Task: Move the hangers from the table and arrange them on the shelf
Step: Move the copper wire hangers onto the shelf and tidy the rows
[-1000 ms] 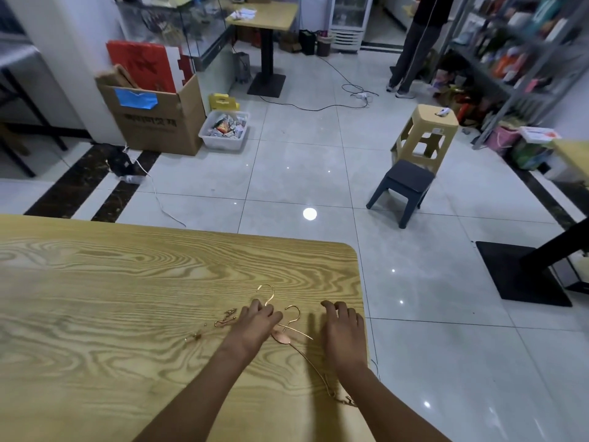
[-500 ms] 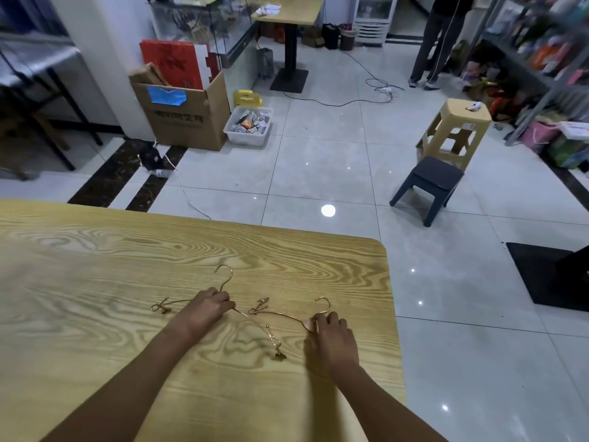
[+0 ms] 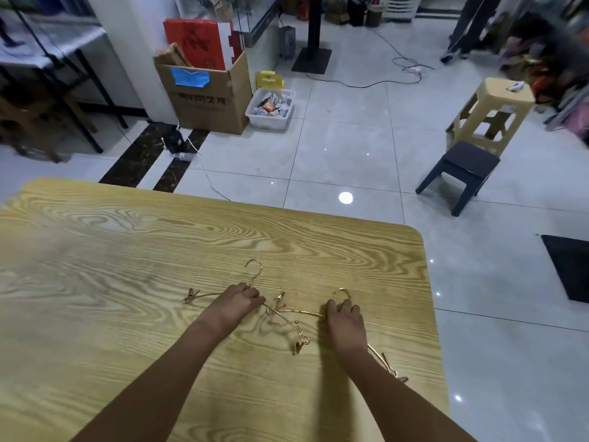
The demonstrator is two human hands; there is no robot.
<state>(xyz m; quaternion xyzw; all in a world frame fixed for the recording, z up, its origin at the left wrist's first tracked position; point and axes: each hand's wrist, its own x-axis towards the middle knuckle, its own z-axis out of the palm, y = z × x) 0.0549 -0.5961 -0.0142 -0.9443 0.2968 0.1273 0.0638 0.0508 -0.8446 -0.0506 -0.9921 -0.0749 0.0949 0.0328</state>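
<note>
Two thin gold metal hangers with clips lie flat on the wooden table (image 3: pixel 127 250). My left hand (image 3: pixel 237 303) is closed over the neck of the left hanger (image 3: pixel 255 270), whose hook points away from me. My right hand (image 3: pixel 342 317) grips the right hanger (image 3: pixel 296 311) just below its hook; one arm of that hanger runs left toward the other hanger, its other arm passes under my forearm toward the table's right edge. The hangers' inner arms overlap between my hands. The shelf at the far right is blurred.
Beyond the table is tiled floor with a dark low stool (image 3: pixel 462 173) and a yellow stool (image 3: pixel 490 113) to the right, a cardboard box (image 3: pixel 207 97) and a white bin (image 3: pixel 271 108) ahead. A cable (image 3: pixel 204 164) trails on the floor. A person's legs (image 3: pixel 468 23) stand far back.
My hands have spread apart, pulling the two hangers away from each other; the left hanger slid left. The view shifted so the table's right part shows more.
</note>
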